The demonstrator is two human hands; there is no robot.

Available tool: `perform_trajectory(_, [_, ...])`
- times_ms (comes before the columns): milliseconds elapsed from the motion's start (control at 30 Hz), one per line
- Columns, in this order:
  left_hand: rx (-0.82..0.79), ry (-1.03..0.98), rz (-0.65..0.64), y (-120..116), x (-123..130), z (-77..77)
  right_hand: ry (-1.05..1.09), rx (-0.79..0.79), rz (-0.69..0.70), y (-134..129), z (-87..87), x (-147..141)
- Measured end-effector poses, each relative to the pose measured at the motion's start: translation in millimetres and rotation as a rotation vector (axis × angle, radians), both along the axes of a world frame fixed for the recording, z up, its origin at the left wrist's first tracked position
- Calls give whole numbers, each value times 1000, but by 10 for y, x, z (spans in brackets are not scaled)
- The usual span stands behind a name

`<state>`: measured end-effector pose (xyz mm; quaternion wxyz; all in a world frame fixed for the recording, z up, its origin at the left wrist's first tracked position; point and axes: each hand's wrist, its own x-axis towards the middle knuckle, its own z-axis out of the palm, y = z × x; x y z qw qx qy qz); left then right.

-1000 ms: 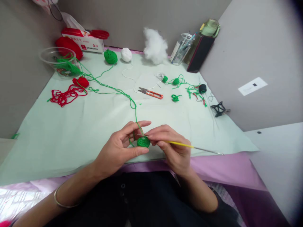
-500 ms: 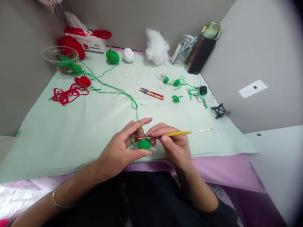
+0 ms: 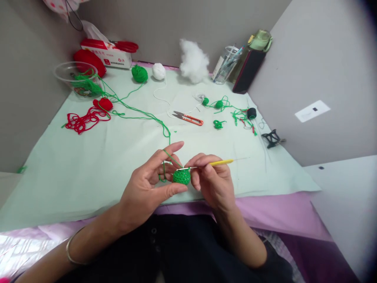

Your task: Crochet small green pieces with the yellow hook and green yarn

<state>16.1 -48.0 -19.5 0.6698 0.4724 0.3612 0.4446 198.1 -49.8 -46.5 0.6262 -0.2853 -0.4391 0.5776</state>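
Between the thumb and fingers of my left hand [image 3: 147,182] is a small rounded green crochet piece [image 3: 182,177]. Green yarn [image 3: 165,131] runs from the table up over the raised left index finger and down to the piece. My right hand [image 3: 215,179] is closed around the yellow handle of a crochet hook [image 3: 221,162]. The hook's thin metal shaft lies across the top edge of the piece, its tip near the left fingers. Exactly how the yarn loops on the tip is too small to tell.
Orange thread snips [image 3: 188,118] lie mid-table. Behind are a green yarn ball [image 3: 139,73], a white yarn ball [image 3: 159,71] and fluffy stuffing [image 3: 194,61]. Red yarn [image 3: 85,118] and a plastic tub [image 3: 75,78] are left; a bottle [image 3: 253,61] and small stand [image 3: 273,138] right.
The crochet piece has tilted and shows more of its side. The hook has shifted slightly, its handle end moving left, and the left index finger has moved a little up and left.
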Motion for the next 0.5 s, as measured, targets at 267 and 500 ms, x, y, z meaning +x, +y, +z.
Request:
perform_trajectory(267, [232,233,-57,53,-14,-36,58,-83,43,-5,26,-43])
perform_trajectory(500, [140,233,-60,61,-52,-68,-29,-126,26,17,-9,-41])
